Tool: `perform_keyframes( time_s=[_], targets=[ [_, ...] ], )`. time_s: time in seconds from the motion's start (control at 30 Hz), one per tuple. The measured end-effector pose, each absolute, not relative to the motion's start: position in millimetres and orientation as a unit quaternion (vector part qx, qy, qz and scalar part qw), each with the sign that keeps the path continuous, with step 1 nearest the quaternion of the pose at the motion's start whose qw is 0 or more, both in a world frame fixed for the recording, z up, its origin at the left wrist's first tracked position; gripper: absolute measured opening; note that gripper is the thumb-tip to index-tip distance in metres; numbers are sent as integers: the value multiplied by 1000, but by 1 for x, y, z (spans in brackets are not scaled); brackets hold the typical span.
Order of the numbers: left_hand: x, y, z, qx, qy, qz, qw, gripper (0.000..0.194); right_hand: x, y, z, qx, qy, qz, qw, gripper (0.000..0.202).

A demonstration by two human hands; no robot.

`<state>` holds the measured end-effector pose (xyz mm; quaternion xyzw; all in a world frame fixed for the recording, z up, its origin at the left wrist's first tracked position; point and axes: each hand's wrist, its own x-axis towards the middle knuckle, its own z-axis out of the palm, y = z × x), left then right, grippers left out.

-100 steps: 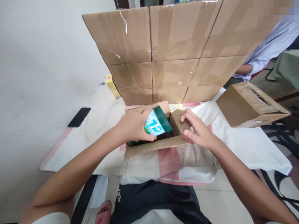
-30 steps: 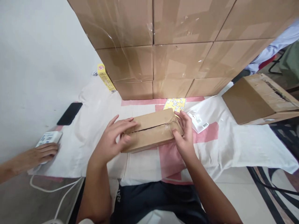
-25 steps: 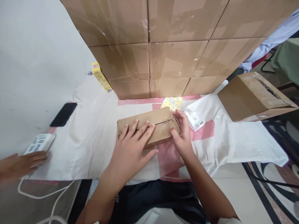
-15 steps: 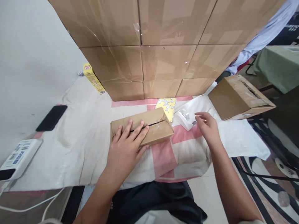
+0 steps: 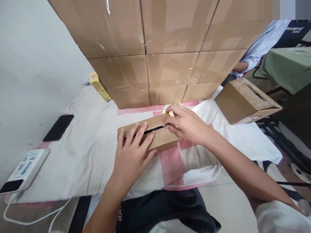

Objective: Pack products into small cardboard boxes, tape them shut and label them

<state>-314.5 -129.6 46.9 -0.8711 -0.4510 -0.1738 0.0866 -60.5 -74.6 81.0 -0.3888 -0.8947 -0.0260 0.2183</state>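
A small brown cardboard box (image 5: 161,137) lies on the cloth in front of me, with a dark slit along its top. My left hand (image 5: 133,147) rests on its left part, fingers spread flat. Over the box's right end, my right hand (image 5: 183,124) has its fingers bent together at the end of the slit; something tiny and greyish shows at the fingertips, too small to name. Part of a yellow patterned card (image 5: 166,108) shows behind my right hand.
Large taped cartons (image 5: 172,68) stand stacked behind the box. An open carton (image 5: 236,102) is at the right, near another person's sleeve (image 5: 263,43). On the left are a yellow packet (image 5: 100,88), a black phone (image 5: 58,127) and a white device (image 5: 30,166) with cables.
My right hand has moved left from beside the white item onto the right end of the box. My left hand stays on the box. The other person's forearm now shows more.
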Motion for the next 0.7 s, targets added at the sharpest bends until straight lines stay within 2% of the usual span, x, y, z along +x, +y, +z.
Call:
perform_keyframes(
  time_s=[0.13, 0.23, 0.4, 0.7],
  targets=[
    [-316, -129, 46, -869, -452, -184, 79, 43, -63, -71, 84, -357, -904, -34, 233, 17],
    [-316, -128, 46, -869, -456, -181, 69, 45, -64, -73, 93, -350, -904, 34, 243, 18],
    [-316, -129, 46, -881, -447, -150, 45, 51, -66, -75, 107, -358, -899, 144, 204, 17],
    [-315, -131, 42, -884, -438, -150, 60, 48, -70, -42, 77, -430, -860, 198, 192, 12]
  ],
)
